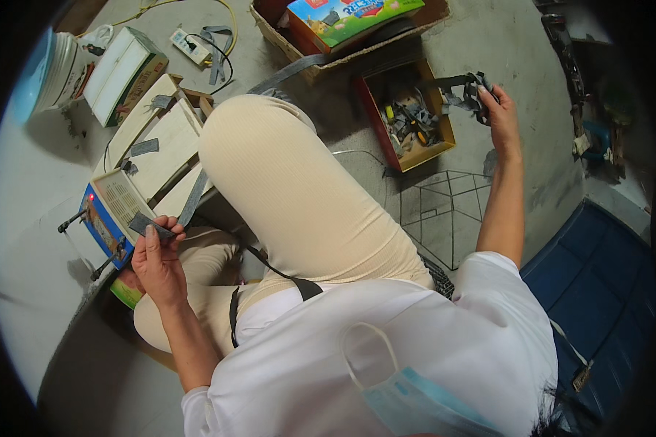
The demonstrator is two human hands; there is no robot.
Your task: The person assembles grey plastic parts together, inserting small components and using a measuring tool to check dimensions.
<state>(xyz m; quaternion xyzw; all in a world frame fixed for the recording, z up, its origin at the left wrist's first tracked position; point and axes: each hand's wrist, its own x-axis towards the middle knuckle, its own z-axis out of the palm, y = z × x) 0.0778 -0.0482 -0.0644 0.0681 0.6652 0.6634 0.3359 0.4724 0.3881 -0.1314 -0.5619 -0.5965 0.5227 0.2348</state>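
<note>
My left hand point(159, 269) is closed in a pinch on a grey fabric strip point(147, 224), beside a small blue-and-white machine point(120, 207) with a red light and black rods. A longer part of grey strip point(193, 198) rises behind those fingers; whether it is the same piece I cannot tell. Out to the right, my right hand point(500, 116) grips a tangled bundle of dark strips point(455, 91), which reaches to the edge of an open box point(444, 142). Inside that box lie grey scraps and tools, among them a yellow-and-black handle point(420, 131).
Short grey pieces point(145, 147) lie on a white wooden stool point(169, 138). A cardboard carton point(273, 33) holds a colourful box point(353, 18). A power strip point(190, 46) with cords lies on the floor, near stacked buckets point(58, 76). A wire rack point(448, 207) stands beside my leg.
</note>
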